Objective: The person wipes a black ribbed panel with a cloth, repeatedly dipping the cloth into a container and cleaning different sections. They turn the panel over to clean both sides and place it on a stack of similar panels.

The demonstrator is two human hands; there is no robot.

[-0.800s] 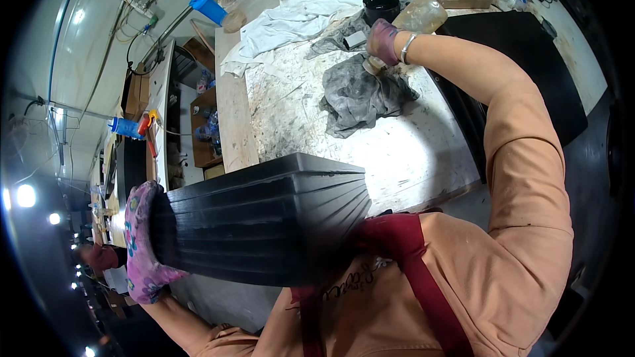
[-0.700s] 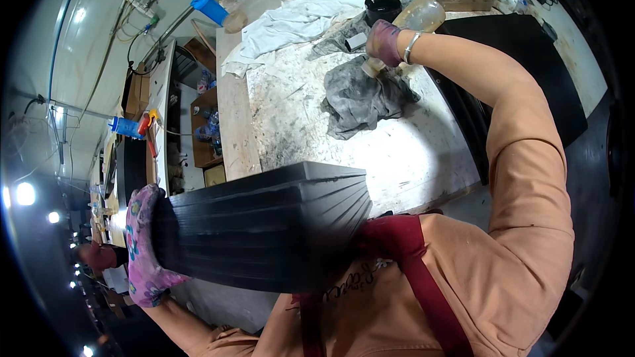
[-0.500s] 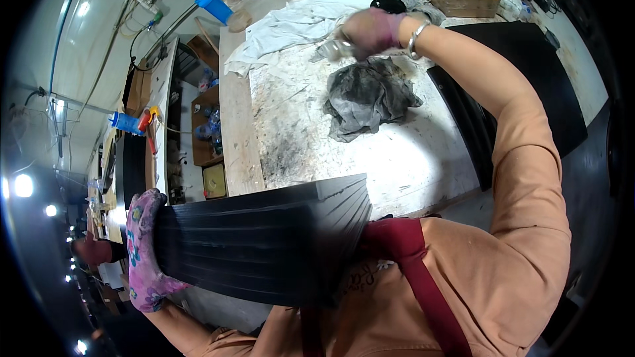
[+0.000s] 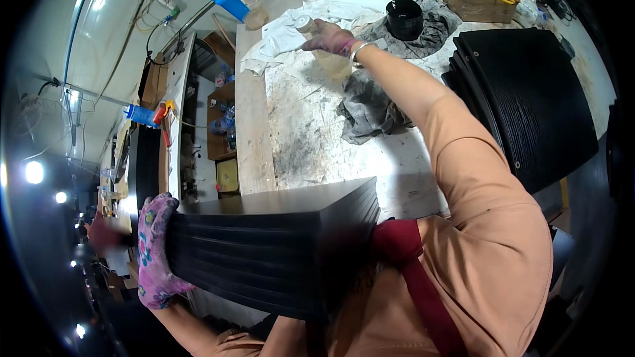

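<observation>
A thick stack of black panels [image 4: 245, 251] lies across the front of my body, its right end close to my apron. My left hand [image 4: 157, 231], in a pink flowered covering, is closed round the stack's left end. Over the worktable, my right hand [image 4: 329, 39] in a stained purple glove grips a clear bottle [image 4: 333, 65] with a whitish cap. The bottle is tilted; whether its base touches the table I cannot tell. A crumpled dark grey rag [image 4: 370, 112] lies just below it, partly behind my right forearm. To the right a black cup [image 4: 404, 20] stands on another stained cloth [image 4: 440, 30].
White cloths [image 4: 284, 39] spread over the back of the stained worktable [image 4: 297, 139]. More black curved panels [image 4: 536, 92] are stacked at the right. A wooden box [image 4: 476, 6] of tools stands at the back, and a blue cup [image 4: 230, 4] at the back left. Shelves hold bottles [image 4: 225, 122].
My right hand has moved left with the bottle, away from the black cup, which now shows fully. The bottle's cap end has swung upward. My left hand still holds the stack.
</observation>
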